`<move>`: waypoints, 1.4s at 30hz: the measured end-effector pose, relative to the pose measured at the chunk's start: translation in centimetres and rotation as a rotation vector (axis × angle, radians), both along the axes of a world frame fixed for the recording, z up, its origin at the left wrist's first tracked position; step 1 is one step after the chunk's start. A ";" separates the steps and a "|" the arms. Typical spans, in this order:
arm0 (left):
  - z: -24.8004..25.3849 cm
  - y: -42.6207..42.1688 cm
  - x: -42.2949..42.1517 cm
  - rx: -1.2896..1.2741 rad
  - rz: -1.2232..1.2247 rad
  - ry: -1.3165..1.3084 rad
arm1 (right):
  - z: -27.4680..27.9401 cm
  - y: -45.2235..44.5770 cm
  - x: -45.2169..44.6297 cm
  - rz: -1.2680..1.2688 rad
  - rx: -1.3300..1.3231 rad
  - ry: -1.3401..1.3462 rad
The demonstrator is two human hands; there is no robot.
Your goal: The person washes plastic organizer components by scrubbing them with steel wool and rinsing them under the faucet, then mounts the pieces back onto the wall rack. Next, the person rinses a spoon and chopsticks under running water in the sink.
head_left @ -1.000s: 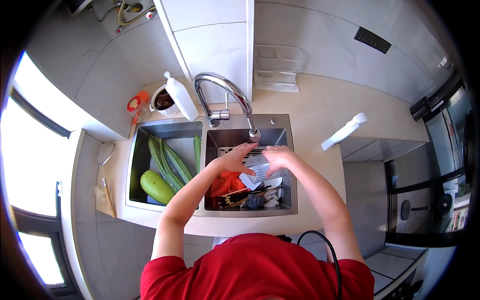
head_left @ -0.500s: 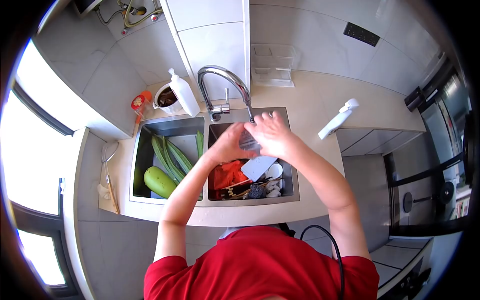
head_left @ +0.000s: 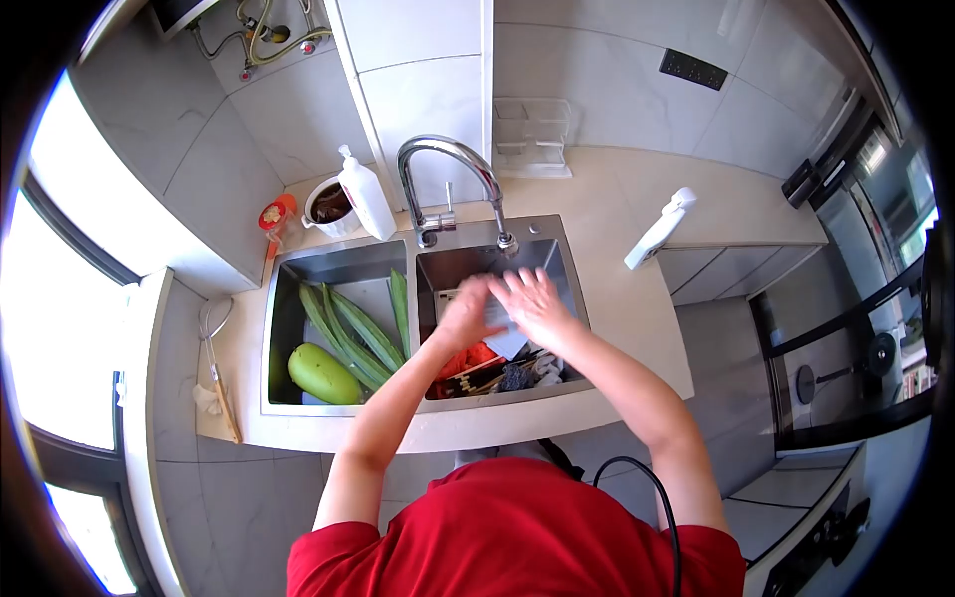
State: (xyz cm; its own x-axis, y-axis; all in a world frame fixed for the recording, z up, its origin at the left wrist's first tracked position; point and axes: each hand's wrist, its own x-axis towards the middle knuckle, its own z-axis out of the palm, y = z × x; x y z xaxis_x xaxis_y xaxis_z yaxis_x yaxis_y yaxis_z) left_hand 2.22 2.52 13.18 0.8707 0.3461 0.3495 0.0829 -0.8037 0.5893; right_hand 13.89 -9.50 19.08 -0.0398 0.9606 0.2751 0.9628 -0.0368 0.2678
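Both of my hands are over the right sink basin (head_left: 428,274), below the faucet. My left hand (head_left: 466,314) is blurred, its thumb held away from the fingers. Beside it, my right hand (head_left: 537,306) has its fingers spread, palm down. I see nothing gripped in either hand. A pale, flat piece (head_left: 509,343) shows below and between them, partly covered. Deeper in the basin lie a red item (head_left: 479,354), several thin sticks (head_left: 477,378), a dark mesh scrubber (head_left: 517,377) and grey-white crumpled pieces (head_left: 547,370).
The left basin holds long ridged green gourds (head_left: 358,328) and a rounded green one (head_left: 323,374). A chrome faucet (head_left: 448,146), white bottle (head_left: 366,196), white pot (head_left: 330,207) and red-lidded jar (head_left: 272,217) stand behind. Left lies a strainer (head_left: 214,323); right, a white spray bottle (head_left: 661,229).
My hands have come down and closer to me, away from the faucet spout. The clear object between them before is no longer seen in their hold.
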 end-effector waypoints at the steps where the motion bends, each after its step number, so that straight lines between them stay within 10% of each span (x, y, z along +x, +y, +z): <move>1: -2.2 -0.6 -0.7 -0.136 -0.087 0.124 | -1.6 -1.0 0.0 -0.027 -0.325 0.096; 2: -3.2 -1.2 -1.1 -0.266 -0.173 0.243 | -1.4 -0.8 -0.9 -0.084 -0.533 0.093; 8: 3.4 -0.5 -1.6 0.164 0.078 -0.142 | 1.9 -1.0 -1.7 0.008 0.205 -0.030; 10: -0.5 -1.3 -1.6 -0.252 -0.143 0.261 | -1.3 -0.9 -0.9 -0.087 -0.423 0.083; 12: -1.2 -1.3 -1.1 -0.210 -0.111 0.359 | -1.6 -0.6 -0.9 -0.117 -0.493 0.111; 16: 5.4 -0.6 -2.8 0.118 0.140 -0.240 | 1.8 -1.6 0.4 -0.181 -0.113 0.371; 20: 4.5 -1.1 -4.2 -0.207 0.218 -0.259 | 0.1 -3.6 1.9 -0.042 0.098 1.213; 22: 3.1 -1.8 -4.2 -1.103 0.033 -0.173 | -0.2 -4.1 1.1 -0.012 0.139 2.015; 31: 7.4 -6.2 -2.6 -1.568 0.090 0.005 | 1.1 -6.7 -0.1 -0.149 0.012 2.069; 34: 1.5 -6.8 -0.3 -1.448 0.213 -0.040 | -3.0 -7.1 0.6 -0.221 0.058 2.006; 36: -3.4 -7.0 1.0 -1.878 0.335 0.189 | -4.7 -6.8 2.0 -0.598 -0.381 2.250; 42: 2.8 -6.0 3.4 -1.612 0.017 -0.148 | 0.8 -7.4 6.1 -0.192 -0.187 2.249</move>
